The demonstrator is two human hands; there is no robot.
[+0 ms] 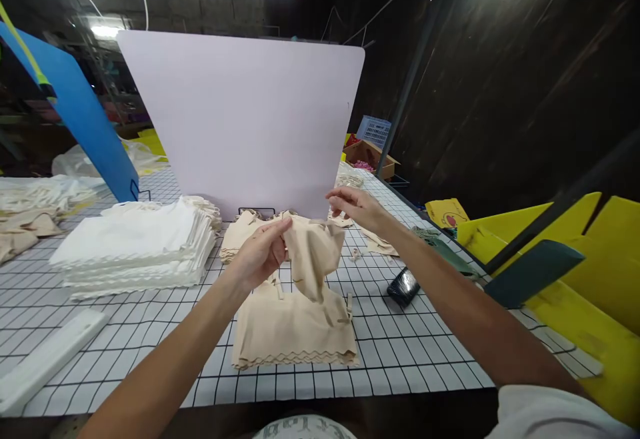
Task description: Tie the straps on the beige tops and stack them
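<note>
My left hand (263,252) pinches a beige cloth top (315,252) at its upper left, thumb above the fabric. The top hangs in loose folds in front of me. My right hand (357,207) is at the raised right corner of the same top, its fingers curled and closed; the exact grip is partly hidden. Below lies a stack of folded beige tops (295,336) with a wavy hem towards me and narrow straps at its far side. Behind the held top is another beige stack (235,236), partly covered.
White folded garments (135,239) are piled at left, near a white bar (55,356). A large pale board (245,119) stands behind, with a blue board (85,106) to its left. A black wrapped item (403,287) and yellow bins (585,292) are at right.
</note>
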